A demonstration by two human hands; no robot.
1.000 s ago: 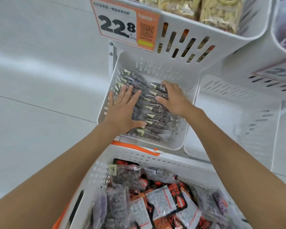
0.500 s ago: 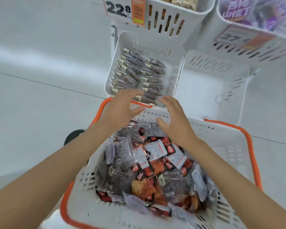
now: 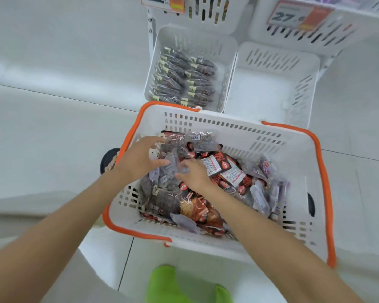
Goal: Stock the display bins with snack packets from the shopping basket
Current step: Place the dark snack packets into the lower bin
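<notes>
The white shopping basket (image 3: 228, 125) with an orange rim stands on the floor, full of mixed snack packets (image 3: 225, 171): red-and-white, purple and clear ones with dark contents. Both hands are inside its left half. My left hand (image 3: 140, 159) curls its fingers and thumb round a clear dark-filled packet (image 3: 172, 166). My right hand (image 3: 195, 174) pinches the same packet's right edge, though blur softens this. Beyond the basket, the lower left display bin (image 3: 230, 68) holds two rows of dark packets (image 3: 190, 79). The lower right display bin (image 3: 271, 88) has nothing in it.
Two upper white bins overhang the lower ones, each with an orange-and-white price tag (image 3: 293, 16). A foot in a dark sandal (image 3: 109, 160) stands left of the basket. A bright green item (image 3: 169, 285) lies at the bottom edge. Pale floor tiles surround everything.
Both hands have left the lower left bin's packet rows and come down into the basket, where they now take hold of a clear packet. The view has tilted downward.
</notes>
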